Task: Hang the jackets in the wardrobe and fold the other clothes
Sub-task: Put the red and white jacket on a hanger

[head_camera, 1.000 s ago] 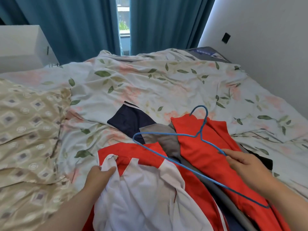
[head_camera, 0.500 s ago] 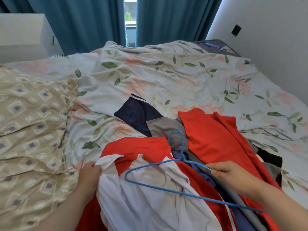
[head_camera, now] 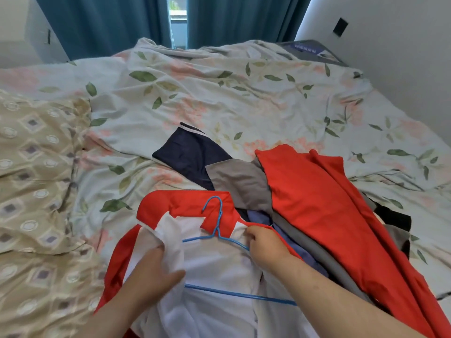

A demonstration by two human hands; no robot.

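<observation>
A red jacket with white lining (head_camera: 219,262) lies open on the bed in front of me. A blue wire hanger (head_camera: 218,228) rests inside it, hook pointing to the red collar. My left hand (head_camera: 156,272) grips the white front panel on the left, over the hanger's left end. My right hand (head_camera: 263,245) holds the hanger's right shoulder wire at the jacket's edge. To the right lies a pile of clothes: a red garment (head_camera: 324,203), a grey one (head_camera: 239,184), a navy one (head_camera: 192,154) and a black one (head_camera: 395,218).
The bed carries a rumpled floral duvet (head_camera: 244,98) and a beige patterned blanket (head_camera: 36,179) on the left. Teal curtains (head_camera: 117,20) hang behind the bed. A white wall (head_camera: 402,57) runs along the right, and white furniture (head_camera: 22,28) stands at far left.
My right hand brought the hanger down and left from above the clothes pile into the open jacket. My left hand shifted along the white panel over the hanger's left end.
</observation>
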